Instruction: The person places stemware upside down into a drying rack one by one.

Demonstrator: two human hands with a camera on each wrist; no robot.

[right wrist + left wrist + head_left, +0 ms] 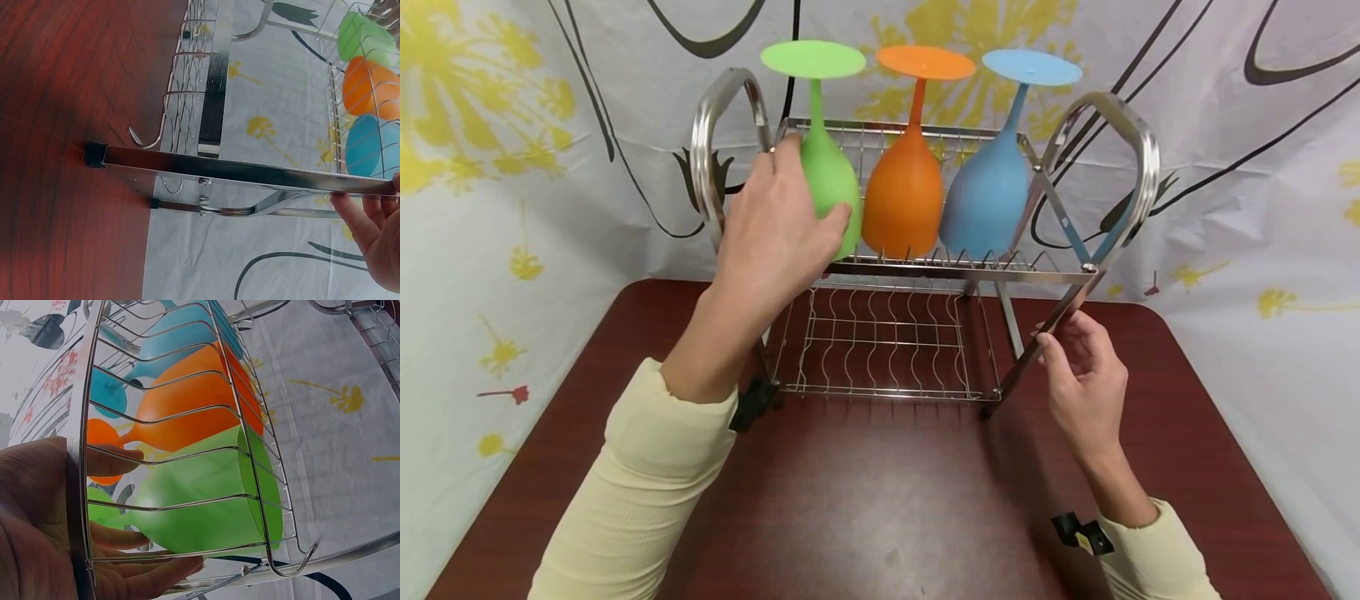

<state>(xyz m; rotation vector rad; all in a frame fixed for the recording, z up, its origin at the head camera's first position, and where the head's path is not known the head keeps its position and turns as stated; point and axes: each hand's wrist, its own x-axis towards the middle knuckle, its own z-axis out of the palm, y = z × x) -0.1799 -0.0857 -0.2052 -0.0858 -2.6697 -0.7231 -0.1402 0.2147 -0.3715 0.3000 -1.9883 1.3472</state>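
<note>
Three upside-down plastic wine glasses stand in a row on the upper tier of a metal dish rack: a green one, an orange one and a blue one. My left hand holds the green glass by its bowl, thumb in front and fingers on its far left side. In the left wrist view the fingers show beside the green glass, partly behind the rack's wires. My right hand grips the rack's right front leg between thumb and fingers.
The rack's lower wire tier sits just above a dark red table. A white cloth with yellow flowers and black lines hangs behind and around the table. Curved metal handles rise at both rack ends.
</note>
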